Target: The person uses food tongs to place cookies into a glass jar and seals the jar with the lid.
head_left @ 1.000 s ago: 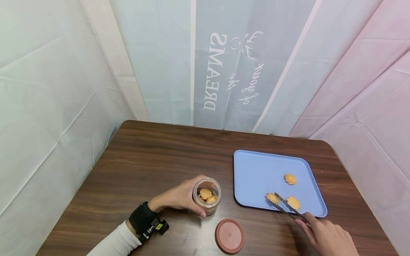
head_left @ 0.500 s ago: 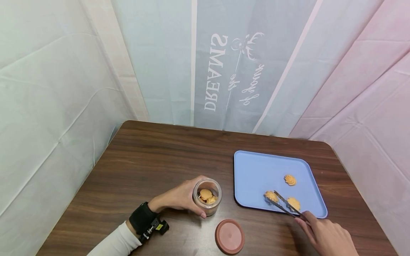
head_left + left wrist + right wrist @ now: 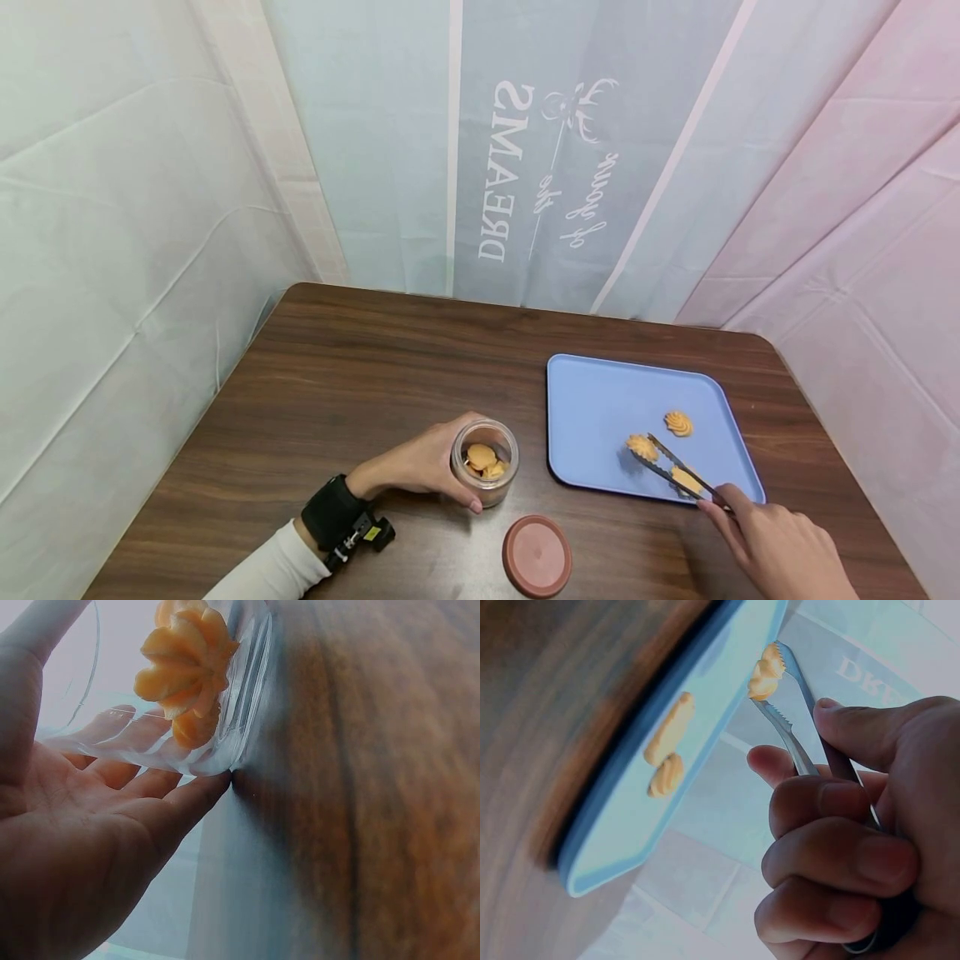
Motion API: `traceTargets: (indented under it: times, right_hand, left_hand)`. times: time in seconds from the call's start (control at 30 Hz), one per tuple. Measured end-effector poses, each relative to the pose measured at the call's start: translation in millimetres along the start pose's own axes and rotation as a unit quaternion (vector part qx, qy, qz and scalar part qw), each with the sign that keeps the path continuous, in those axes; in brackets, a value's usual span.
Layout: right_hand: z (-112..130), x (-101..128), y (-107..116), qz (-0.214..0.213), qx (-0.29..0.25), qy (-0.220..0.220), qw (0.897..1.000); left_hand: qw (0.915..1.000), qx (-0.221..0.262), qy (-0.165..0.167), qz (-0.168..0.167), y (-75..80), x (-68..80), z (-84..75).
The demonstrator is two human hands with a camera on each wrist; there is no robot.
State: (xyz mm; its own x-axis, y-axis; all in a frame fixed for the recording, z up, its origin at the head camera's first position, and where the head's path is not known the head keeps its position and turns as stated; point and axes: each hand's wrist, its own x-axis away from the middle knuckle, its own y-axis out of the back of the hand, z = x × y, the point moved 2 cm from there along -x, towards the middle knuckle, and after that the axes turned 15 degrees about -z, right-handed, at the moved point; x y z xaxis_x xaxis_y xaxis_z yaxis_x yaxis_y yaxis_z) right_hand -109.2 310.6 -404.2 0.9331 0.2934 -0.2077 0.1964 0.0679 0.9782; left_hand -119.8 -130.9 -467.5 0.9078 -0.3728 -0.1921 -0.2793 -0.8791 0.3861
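Note:
My left hand (image 3: 423, 461) grips a clear glass jar (image 3: 485, 463) that stands open on the wooden table with a few orange cookies inside. In the left wrist view the fingers (image 3: 135, 817) wrap the jar (image 3: 225, 735) and a swirled cookie (image 3: 186, 666) shows through the glass. My right hand (image 3: 772, 550) holds metal tongs (image 3: 675, 468), whose tips pinch one cookie (image 3: 642, 447) just above the blue tray (image 3: 600, 400). The right wrist view shows the tongs (image 3: 791, 712) closed on that cookie (image 3: 766, 671). Two more cookies (image 3: 678, 422) (image 3: 686, 480) lie on the tray.
A round brown lid (image 3: 536, 554) lies flat on the table in front of the jar, near the front edge. Cloth backdrops enclose the table on the left, back and right.
The tongs have closed on the left cookie and raised it slightly off the tray, toward the back. The left hand and jar have stayed still.

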Motion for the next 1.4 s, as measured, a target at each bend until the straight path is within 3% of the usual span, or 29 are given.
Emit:
traceTargets:
  times: [0.63, 0.87, 1.13, 1.4]
  right_hand:
    - [6.9, -1.7, 20.2, -0.088, -0.011, 0.039, 0.995]
    - [16.1, -4.3, 26.3, -0.154, -0.014, 0.081, 0.985]
    - [22.3, -10.2, 33.5, -0.17, -0.01, 0.105, 0.98]
    - [31.0, -15.9, 41.8, -0.206, -0.007, 0.142, 0.968]
  left_hand:
    - [1.0, -0.001, 0.0, 0.001, -0.3, 0.9, -1.4]
    - [1.0, -0.004, -0.006, 0.001, -0.3, 0.6, -1.1]
    - [0.9999, -0.001, -0.012, -0.002, 0.0, 1.2, -0.1]
    - [1.0, 0.0, -0.001, 0.0, -0.6, 0.9, -0.4]
